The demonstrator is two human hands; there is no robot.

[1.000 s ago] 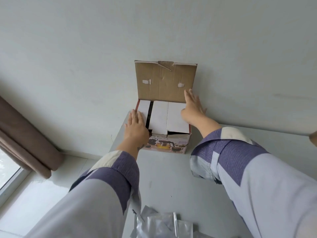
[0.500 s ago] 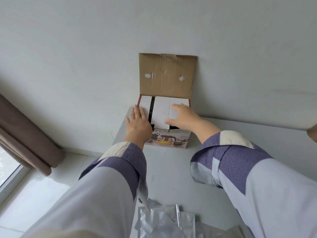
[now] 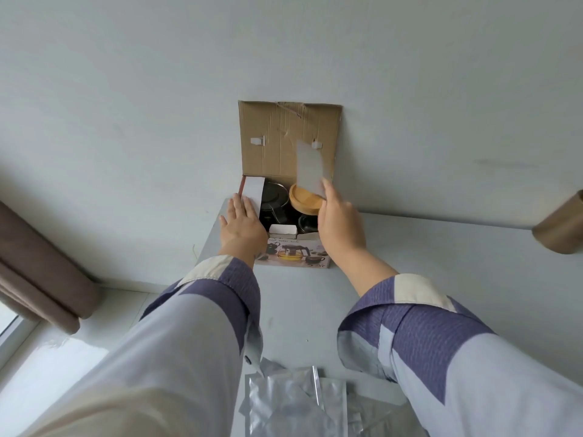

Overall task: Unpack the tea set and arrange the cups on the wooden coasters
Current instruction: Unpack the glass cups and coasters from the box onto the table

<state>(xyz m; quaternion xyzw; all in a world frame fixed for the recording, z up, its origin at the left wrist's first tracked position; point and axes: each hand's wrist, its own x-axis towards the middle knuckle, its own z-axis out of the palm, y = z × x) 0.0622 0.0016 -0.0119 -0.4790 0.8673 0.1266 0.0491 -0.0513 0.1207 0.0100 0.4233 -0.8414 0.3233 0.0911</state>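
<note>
The tea set box [image 3: 293,255] stands on the grey table [image 3: 426,279] against the wall, its brown lid [image 3: 277,137] leaning upright. My right hand [image 3: 339,216] pinches a white inner flap [image 3: 310,167] and holds it raised. My left hand [image 3: 241,223] rests flat on the box's left edge, beside another white flap [image 3: 253,190]. Inside the box I see a wooden coaster stack [image 3: 304,200], a dark glass teapot lid [image 3: 273,195] and a dark cup [image 3: 307,223]. A small white block [image 3: 283,229] sits at the front.
Crumpled clear plastic bags [image 3: 293,402] lie on the table's near edge between my sleeves. A brown cylinder [image 3: 563,228] juts in at the right edge. Brown curtains [image 3: 34,272] hang at the left by a window sill.
My right hand has lifted the right white flap up from the box, baring the coasters, teapot and cups beneath. The left hand has stayed on the left edge.
</note>
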